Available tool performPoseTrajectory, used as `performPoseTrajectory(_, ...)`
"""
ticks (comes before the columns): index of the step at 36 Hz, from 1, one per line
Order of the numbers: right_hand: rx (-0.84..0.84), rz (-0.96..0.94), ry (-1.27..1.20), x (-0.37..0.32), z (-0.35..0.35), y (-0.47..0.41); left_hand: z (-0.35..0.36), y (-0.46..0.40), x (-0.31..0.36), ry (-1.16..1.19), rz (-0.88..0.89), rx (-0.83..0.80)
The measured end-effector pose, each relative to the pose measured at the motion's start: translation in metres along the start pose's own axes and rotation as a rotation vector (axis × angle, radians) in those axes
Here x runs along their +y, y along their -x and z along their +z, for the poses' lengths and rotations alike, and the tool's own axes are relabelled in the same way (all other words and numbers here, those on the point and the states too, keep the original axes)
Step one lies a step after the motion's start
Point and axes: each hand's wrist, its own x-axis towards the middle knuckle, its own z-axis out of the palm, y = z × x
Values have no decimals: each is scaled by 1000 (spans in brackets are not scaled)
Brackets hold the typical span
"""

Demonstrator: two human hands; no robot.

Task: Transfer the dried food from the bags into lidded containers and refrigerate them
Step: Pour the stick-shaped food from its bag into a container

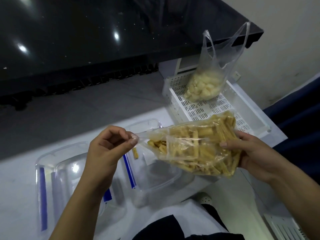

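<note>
A clear plastic bag of yellow dried sticks is held tilted over an open clear container. My left hand pinches the bag's open mouth at its left end. My right hand grips the bag's bottom from the right. One yellow stick lies inside the container below the bag's mouth. A second clear bag with pale white pieces stands in a white perforated basket at the back right.
Another clear container with blue clip strips sits on the white table at the left. A dark glossy surface rises behind the table. A white vented object shows at the lower right.
</note>
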Motion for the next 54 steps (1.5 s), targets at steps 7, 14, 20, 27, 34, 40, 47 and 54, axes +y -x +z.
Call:
performPoseTrajectory(7, 14, 11, -28, 2, -2, -1, -2, -8, -6, -62, -61, 36)
performPoseTrajectory(14, 31, -15, -49, 1, 1, 2, -4, -5, -7, -41, -28, -19)
performPoseTrajectory(20, 5, -26, -16, -1, 4, 5, -3, 0, -9, -26, -13, -50)
performPoseTrajectory(27, 10, -17, -36, -2, 3, 2, -4, 1, -16, -63, -30, -11)
performPoseTrajectory(34, -1, -50, 10, -17, 4, 6, -7, 3, -6, 24, -8, -41)
performPoseTrajectory(40, 58, -43, 83, -28, 6, 1, -11, -7, -6, -19, -8, 13)
performPoseTrajectory(47, -35, -19, 66, -28, 9, -1, -14, -7, -10, 56, -10, -114)
performPoseTrajectory(54, 42, 16, 42, -23, 15, -8, -14, -6, -12, -62, -16, -82)
